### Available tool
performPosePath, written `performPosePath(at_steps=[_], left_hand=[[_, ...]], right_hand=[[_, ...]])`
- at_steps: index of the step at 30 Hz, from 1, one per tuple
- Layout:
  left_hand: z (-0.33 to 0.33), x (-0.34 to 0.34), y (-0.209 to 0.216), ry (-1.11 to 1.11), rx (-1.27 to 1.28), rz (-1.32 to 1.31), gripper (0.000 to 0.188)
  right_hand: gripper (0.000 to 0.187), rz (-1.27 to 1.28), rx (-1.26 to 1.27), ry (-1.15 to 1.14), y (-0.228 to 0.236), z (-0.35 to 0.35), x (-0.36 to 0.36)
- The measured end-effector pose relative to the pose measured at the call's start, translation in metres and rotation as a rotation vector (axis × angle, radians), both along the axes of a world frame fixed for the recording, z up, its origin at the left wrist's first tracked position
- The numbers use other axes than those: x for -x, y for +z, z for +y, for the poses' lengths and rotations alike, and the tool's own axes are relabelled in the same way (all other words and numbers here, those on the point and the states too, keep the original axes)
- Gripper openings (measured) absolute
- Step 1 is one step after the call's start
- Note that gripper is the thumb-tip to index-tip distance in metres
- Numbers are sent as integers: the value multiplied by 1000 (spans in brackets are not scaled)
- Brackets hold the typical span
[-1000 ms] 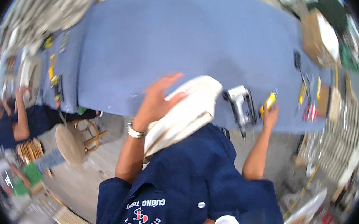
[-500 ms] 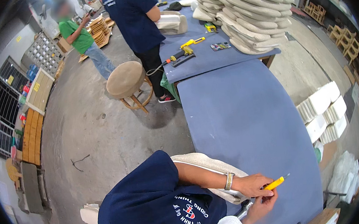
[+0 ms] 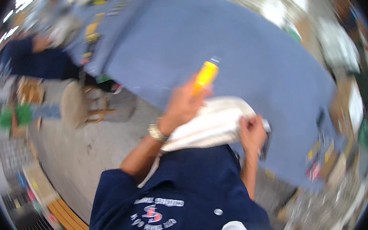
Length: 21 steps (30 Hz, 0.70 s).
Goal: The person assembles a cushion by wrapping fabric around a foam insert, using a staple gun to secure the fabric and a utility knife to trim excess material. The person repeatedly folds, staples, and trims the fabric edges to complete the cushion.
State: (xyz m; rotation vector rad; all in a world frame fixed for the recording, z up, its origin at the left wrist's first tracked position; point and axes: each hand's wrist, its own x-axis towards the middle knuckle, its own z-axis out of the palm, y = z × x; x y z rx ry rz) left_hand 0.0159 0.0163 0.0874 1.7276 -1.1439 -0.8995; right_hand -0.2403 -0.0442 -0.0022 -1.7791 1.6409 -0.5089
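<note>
My left hand (image 3: 184,108), with a metal watch at its wrist, is wrapped round a yellow-handled tool (image 3: 206,76). The tool's short metal tip points up and away over the table; blur hides its exact kind. Across my front, at the table's near edge, lies a cream padded upholstered piece (image 3: 212,123). My left hand is above its far left part. At the right end of the piece, my right hand (image 3: 252,134) has its fingers bent and pinched against the edge. A dark and silver object (image 3: 265,136) shows partly behind that hand; its kind is unclear.
The blue-covered table (image 3: 157,43) stretches ahead and right. A round padded stool (image 3: 73,105) stands at left, near a co-worker (image 3: 41,61) in dark blue. Yellow and black tools (image 3: 92,35) lie at the table's far left. Smeared tools (image 3: 315,161) are at right.
My view has swung to the right. My hands, close together before, are now apart: the left holds the yellow tool raised, the right is at the padded piece's end.
</note>
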Motion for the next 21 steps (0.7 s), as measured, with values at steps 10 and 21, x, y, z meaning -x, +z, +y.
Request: performPosePath(at_steps=[10, 21], left_hand=[[3, 39, -15, -408, 69, -498, 44], [0, 56, -11, -556, -67, -582, 46]], right_hand=[[31, -412, -111, -69, 1, 21, 5], [26, -431, 94, -57, 6, 33, -8]])
